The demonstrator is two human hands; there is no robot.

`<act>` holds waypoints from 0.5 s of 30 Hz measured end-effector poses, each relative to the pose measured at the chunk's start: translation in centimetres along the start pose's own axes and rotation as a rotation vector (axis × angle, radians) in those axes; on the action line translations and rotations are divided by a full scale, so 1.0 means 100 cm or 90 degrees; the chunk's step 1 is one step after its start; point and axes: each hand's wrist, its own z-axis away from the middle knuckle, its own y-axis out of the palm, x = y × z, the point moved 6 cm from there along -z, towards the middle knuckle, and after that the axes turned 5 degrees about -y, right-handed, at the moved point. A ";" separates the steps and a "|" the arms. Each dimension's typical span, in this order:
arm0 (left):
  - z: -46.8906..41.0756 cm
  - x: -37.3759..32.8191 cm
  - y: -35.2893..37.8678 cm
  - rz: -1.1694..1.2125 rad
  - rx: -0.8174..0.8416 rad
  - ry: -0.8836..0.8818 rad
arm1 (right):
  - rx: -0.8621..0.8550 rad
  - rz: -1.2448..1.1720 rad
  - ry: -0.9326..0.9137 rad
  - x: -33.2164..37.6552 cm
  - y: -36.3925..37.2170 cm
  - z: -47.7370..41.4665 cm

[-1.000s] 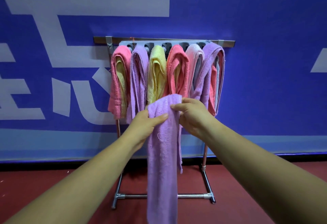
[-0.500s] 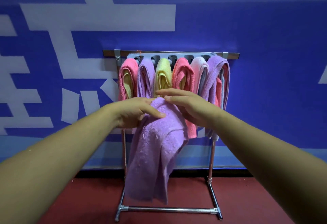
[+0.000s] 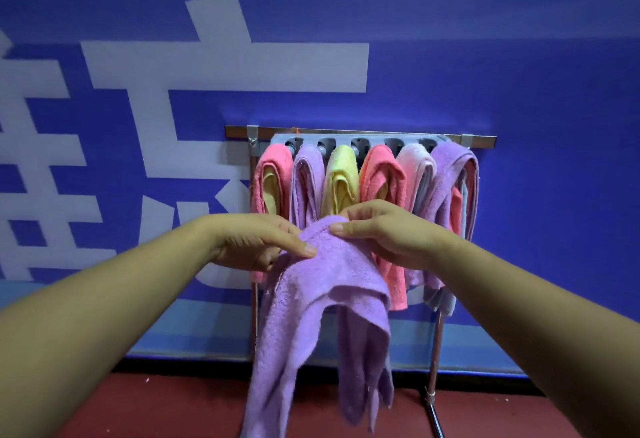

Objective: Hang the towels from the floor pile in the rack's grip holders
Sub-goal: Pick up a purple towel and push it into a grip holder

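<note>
Right now your left hand pinches the lilac towel at its bunched top, with the thumb lying on the near face of the cloth and the fingers tucked behind it. Your right hand grips the same bunch from the other side, thumb on the front and fingers curled over the top edge. The two hands sit close together, with only the hump of cloth between them.

From that hump the lilac towel falls in two loose tails toward the floor. Its lower ends are blurred. You hold it in front of the middle of the rack, below the row of grip holders and apart from them.

Six towels hang side by side from the holders. At the rack's left end is a pink towel with a yellow layer inside its fold. Next come a purple towel, a yellow towel, a coral towel and a pale pink towel. A wide purple towel hangs at the right end, folded around coral and grey layers.

Your hands cover the lower parts of the middle ones. The rack's right post runs down to the red floor. Behind everything stands a blue wall with large pale lettering.
</note>
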 end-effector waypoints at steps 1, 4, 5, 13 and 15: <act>-0.001 0.003 -0.002 -0.001 0.003 -0.005 | -0.010 -0.039 0.004 -0.002 -0.002 -0.001; -0.004 0.003 -0.008 0.038 -0.009 0.032 | -0.025 -0.071 0.017 -0.009 -0.008 -0.005; -0.005 0.001 -0.012 0.046 -0.027 0.051 | -0.032 -0.055 0.018 -0.010 -0.011 -0.006; -0.019 -0.038 -0.064 0.051 -0.206 0.182 | -0.145 0.066 -0.009 0.017 -0.038 -0.047; -0.021 -0.053 -0.083 0.037 -0.256 0.203 | -0.206 0.119 -0.033 0.032 -0.051 -0.065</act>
